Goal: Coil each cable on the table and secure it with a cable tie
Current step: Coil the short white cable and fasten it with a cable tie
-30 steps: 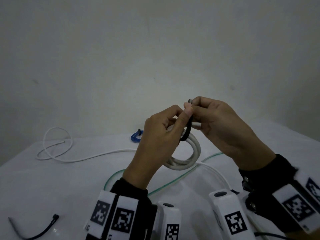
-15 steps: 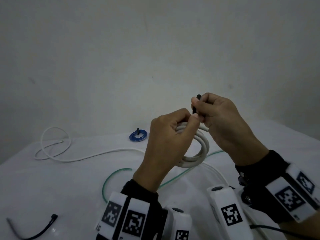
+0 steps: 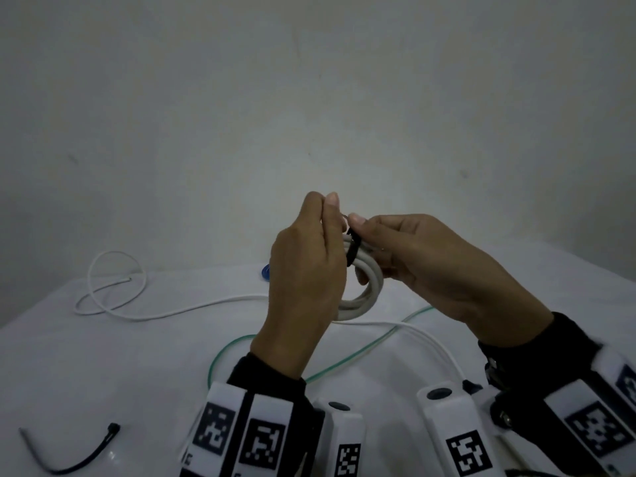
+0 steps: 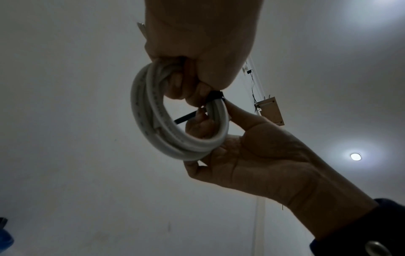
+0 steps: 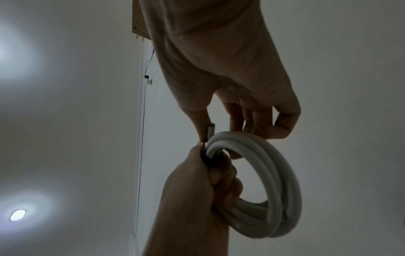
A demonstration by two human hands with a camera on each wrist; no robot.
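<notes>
A thick white cable coil [image 3: 366, 292] is held up above the table between both hands. A black cable tie [image 3: 353, 251] is wrapped round its top strands. My left hand [image 3: 304, 270] grips the coil [image 4: 153, 121] with its fingers curled through the ring, thumb and forefinger raised together above it. My right hand [image 3: 430, 266] holds the coil [image 5: 274, 173] from the right, its thumb against the tie [image 4: 215, 97] and its fingers under the strands. A short black tail of the tie [image 4: 184, 118] pokes into the ring. The tie's head is hidden by fingers.
On the white-covered table [image 3: 103, 366] lie a loose thin white cable [image 3: 110, 297] at the far left, a green cable [image 3: 361, 349] under my hands, another white cable [image 3: 430, 342], a blue coil [image 3: 265, 271] behind my left hand, and a spare black cable tie [image 3: 72, 459] at the near left.
My right hand, which pinched the tie's tail above the coil, has come down onto the tie. My left thumb and forefinger have risen above the coil.
</notes>
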